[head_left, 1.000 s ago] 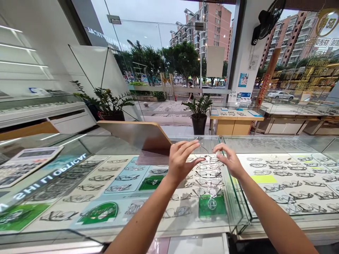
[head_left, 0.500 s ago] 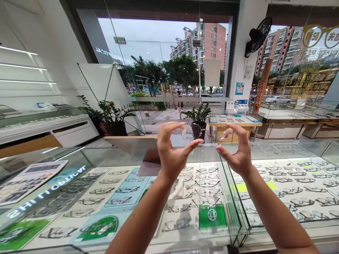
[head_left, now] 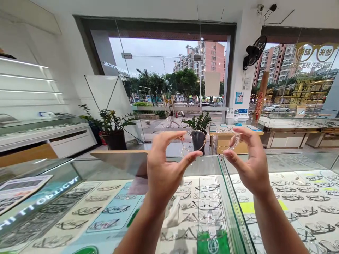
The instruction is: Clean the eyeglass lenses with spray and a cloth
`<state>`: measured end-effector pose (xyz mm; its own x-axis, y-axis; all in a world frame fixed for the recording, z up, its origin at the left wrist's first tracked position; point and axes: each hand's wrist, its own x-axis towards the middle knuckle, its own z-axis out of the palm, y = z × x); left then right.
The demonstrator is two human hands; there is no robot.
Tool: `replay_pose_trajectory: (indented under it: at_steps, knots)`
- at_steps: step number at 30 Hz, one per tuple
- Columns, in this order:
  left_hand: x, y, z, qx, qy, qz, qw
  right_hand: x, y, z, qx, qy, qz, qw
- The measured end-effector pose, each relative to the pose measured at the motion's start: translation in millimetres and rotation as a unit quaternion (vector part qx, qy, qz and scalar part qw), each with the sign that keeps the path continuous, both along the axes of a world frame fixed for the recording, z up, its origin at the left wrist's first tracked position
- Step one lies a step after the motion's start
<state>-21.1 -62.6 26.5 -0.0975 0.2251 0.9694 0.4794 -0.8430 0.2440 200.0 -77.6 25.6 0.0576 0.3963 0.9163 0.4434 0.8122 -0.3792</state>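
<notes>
Thin gold-rimmed eyeglasses (head_left: pixel 204 144) are held up in front of me above the glass counter. My left hand (head_left: pixel 166 160) pinches one round rim, thumb below and forefinger on top. On the other side, my right hand (head_left: pixel 247 157) has its thumb and fingers closed around the far end, where a clear, shiny piece shows between the fingertips. Whether that piece is a lens or part of the frame I cannot make out. The bridge is faint against the background.
Beneath my arms a glass display case (head_left: pixel 222 197) holds rows of eyeglasses, with a green card (head_left: pixel 213 241) among them. A tilted wooden panel (head_left: pixel 119 158) stands at left. Potted plants (head_left: pixel 113 132), a low display table (head_left: pixel 238 132) and a glass front lie beyond.
My view has tilted upward, so the scene sits lower. Both hands look larger and a little farther apart, still on the eyeglasses. A person outside has moved left.
</notes>
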Motion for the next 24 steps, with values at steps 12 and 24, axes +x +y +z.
replay_pose_trajectory:
  at_steps: [12, 24]
  knots:
    - [2.6, 13.2, 1.0, 0.004, -0.032, 0.027, 0.999, -14.0, 8.9, -0.6, 0.014, 0.036, -0.041, 0.998]
    - [7.1, 11.9, -0.9, -0.001, -0.051, 0.049, 0.997, -17.9, 7.0, -2.5, -0.004, 0.063, -0.079, 0.995]
